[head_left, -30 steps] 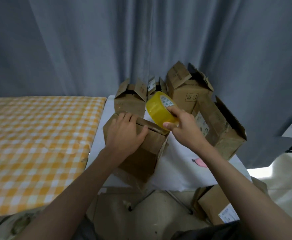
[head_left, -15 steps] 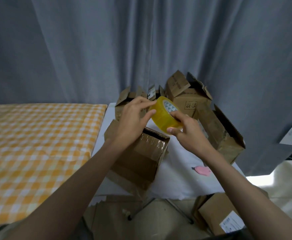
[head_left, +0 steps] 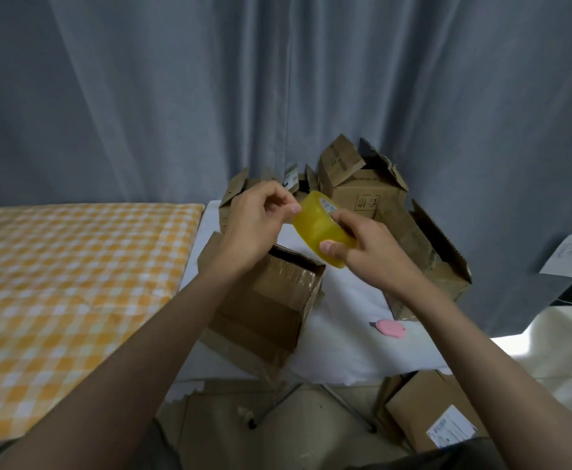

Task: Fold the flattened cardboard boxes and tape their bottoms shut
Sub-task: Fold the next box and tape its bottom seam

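Now yellow tape roll (head_left: 318, 228) translucent, R hand (head_left: 369, 252) holding; L hand (head_left: 254, 225) maybe pinching end.

The room is dim and bluish, with flat, soft shadows across the grey pleated curtain (head_left: 176, 96). A bright washed-out patch glares on the pale floor (head_left: 549, 334) at right. Wide-angle distortion bends the edges, and the orange checked tablecloth (head_left: 57, 283) looks slightly smeared.

White table (head_left: 342, 347): boxes (head_left: 271, 300), pink cutter (head_left: 391, 328).
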{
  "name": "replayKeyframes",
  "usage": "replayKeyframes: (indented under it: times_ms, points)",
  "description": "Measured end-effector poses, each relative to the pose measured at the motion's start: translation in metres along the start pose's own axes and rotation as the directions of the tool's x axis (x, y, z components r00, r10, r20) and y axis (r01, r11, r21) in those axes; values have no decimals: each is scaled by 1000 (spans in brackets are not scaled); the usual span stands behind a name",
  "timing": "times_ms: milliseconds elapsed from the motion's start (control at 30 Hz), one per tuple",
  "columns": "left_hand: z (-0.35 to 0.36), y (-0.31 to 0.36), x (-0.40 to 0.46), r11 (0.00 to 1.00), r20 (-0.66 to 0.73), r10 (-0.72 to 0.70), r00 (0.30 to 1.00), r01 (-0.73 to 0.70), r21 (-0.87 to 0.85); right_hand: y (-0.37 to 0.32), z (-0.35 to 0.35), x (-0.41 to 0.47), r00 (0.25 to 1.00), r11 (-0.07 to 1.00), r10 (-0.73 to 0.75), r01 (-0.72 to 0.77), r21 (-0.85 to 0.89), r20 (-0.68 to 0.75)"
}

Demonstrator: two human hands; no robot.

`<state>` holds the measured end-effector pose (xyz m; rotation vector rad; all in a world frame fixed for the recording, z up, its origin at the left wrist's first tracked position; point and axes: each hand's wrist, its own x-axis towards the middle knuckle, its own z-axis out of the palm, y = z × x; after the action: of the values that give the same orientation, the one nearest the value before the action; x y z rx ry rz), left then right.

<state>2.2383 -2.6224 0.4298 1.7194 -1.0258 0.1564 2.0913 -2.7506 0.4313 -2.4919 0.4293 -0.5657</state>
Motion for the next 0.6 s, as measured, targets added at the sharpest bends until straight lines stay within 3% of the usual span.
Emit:
replayKeyframes:
  times_ms: [167, 267, 400, 600]
  points:
    - [-20, 7, 24, 981, 63, -155, 986, 162, -110, -14, -24, 8, 995, 1000, 19, -18, 13, -100]
    - [-28, 15, 31, 905, 174, -267, 948, 309, -291, -21, -30, 8, 991, 981, 74, -52, 185, -113]
    - [-40, 12, 35, 874, 265, -304, 915, 378, -305, -27, -26, 6, 987, 897, 161, -159, 412, 30]
    - [-72, -5, 42, 846, 234, -398, 887, 454, -280, -37, -29, 4, 975, 868, 88, -176, 465, 204]
